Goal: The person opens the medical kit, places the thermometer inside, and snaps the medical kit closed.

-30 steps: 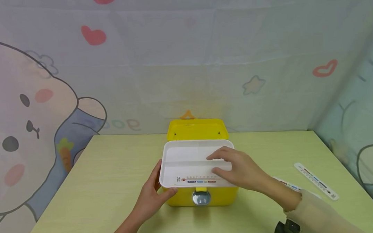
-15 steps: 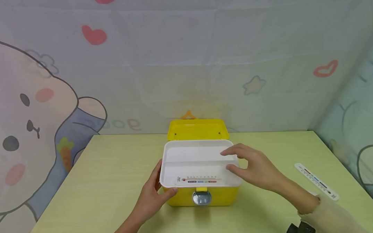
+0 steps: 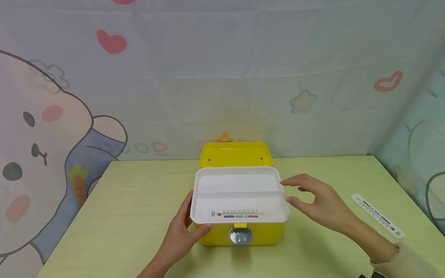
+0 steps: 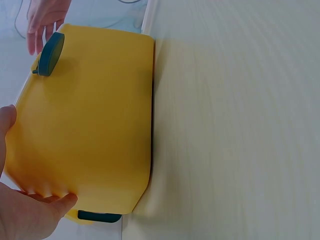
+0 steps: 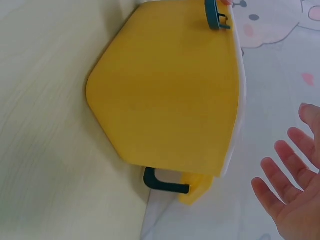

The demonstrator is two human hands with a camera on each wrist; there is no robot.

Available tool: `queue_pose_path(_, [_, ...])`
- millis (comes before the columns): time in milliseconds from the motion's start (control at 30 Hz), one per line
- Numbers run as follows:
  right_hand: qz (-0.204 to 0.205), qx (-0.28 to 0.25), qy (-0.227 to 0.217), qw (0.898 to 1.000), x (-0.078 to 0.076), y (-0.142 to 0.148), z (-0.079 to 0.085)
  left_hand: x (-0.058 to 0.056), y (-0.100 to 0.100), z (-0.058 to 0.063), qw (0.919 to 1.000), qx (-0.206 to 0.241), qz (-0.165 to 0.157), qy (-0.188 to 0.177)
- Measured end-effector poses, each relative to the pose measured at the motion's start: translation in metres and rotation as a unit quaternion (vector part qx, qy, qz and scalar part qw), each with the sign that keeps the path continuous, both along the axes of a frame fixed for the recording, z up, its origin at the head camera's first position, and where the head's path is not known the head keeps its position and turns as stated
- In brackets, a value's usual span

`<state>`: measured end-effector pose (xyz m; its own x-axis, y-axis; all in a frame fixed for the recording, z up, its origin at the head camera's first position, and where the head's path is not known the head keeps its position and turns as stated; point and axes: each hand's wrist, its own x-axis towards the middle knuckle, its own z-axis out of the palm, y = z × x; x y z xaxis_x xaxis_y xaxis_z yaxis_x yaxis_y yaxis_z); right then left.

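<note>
A yellow box [image 3: 219,237] with a grey round latch [image 3: 241,236] stands on the table, its lid [image 3: 235,156] raised at the back. Across its top sits a white divided tray [image 3: 239,181]. A white thermometer strip [image 3: 238,214] with a coloured scale lies in the tray's front compartment. My left hand [image 3: 183,232] holds the box at its left front corner, thumb at the tray's front rim and fingers along the side. Just off the tray's right edge is my right hand [image 3: 324,201], fingers loosely bent and nothing in them; the right wrist view shows it beside the box.
Another white thermometer strip [image 3: 378,216] lies on the table to the right of my right arm. A dark handle [image 5: 167,186] sticks out from the box in the right wrist view. Behind the table [image 3: 150,187] hangs a printed cloth [image 3: 204,52].
My right hand has moved rightward from over the tray to beside its right edge. The right forearm now covers a strip that showed on the table earlier. My left hand has stayed put.
</note>
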<state>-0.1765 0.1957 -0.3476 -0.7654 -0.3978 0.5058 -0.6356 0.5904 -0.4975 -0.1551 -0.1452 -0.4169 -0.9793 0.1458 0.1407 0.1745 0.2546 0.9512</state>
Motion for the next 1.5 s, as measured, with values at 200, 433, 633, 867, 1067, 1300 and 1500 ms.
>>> queue_pose_path(200, [-0.021,0.000,-0.016,1.000,0.003,0.015,-0.005,0.000,0.000,0.000,1.0000,0.001,0.001,-0.001])
queue_pose_path(433, [-0.040,-0.010,-0.032,0.999,0.003,0.037,-0.012,-0.001,0.000,-0.001,1.0000,-0.002,0.004,-0.002])
queue_pose_path(633, [-0.059,-0.021,-0.031,0.998,0.003,0.054,-0.017,-0.001,0.000,-0.001,1.0000,-0.003,0.005,-0.002])
queue_pose_path(867, [-0.083,-0.043,-0.045,0.995,0.008,0.073,-0.026,-0.001,-0.001,0.000,0.9999,-0.006,0.008,-0.005])
queue_pose_path(1067, [-0.085,-0.058,-0.051,0.993,0.009,0.094,-0.036,-0.001,-0.001,0.000,0.9999,-0.007,0.009,-0.005])
queue_pose_path(1300, [-0.103,-0.055,-0.062,0.991,0.011,0.115,-0.047,0.000,0.000,0.001,0.9999,-0.005,0.009,-0.005])
queue_pose_path(1500, [-0.132,-0.048,-0.070,0.988,0.013,0.126,-0.057,0.000,0.001,0.001,1.0000,-0.001,0.007,-0.005])
